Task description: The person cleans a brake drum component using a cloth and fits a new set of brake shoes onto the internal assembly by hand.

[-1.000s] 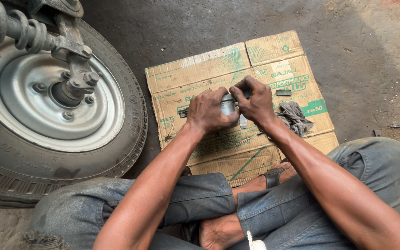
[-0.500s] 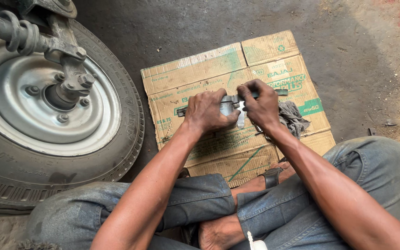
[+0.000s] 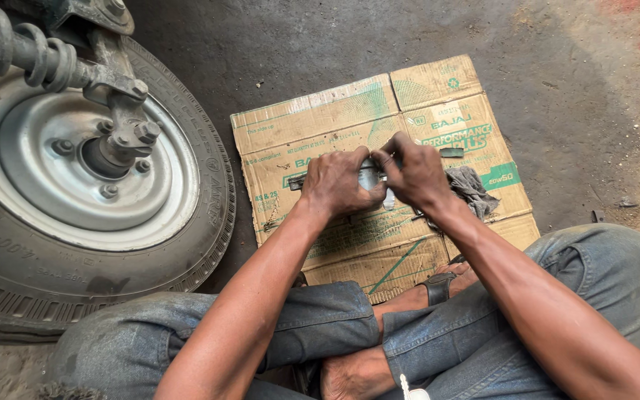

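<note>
My left hand (image 3: 341, 184) and my right hand (image 3: 412, 172) meet over a flattened cardboard box (image 3: 320, 122) on the ground. Both grip a small grey metal part (image 3: 369, 176) between the fingers; most of it is hidden by the hands. A dark end of the part or a tool (image 3: 295, 181) sticks out left of my left hand. I sit cross-legged in blue jeans, with my bare feet below the cardboard.
A small vehicle wheel (image 3: 75, 192) with a silver rim, a hub and a coil spring (image 3: 27, 52) stands at the left. A grey rag (image 3: 474, 189) and a small dark metal piece (image 3: 451, 152) lie on the cardboard to the right. All around is concrete floor.
Both hands stay together on the metal part; the fingers of my right hand have shifted slightly on it. The view has drifted a little.
</note>
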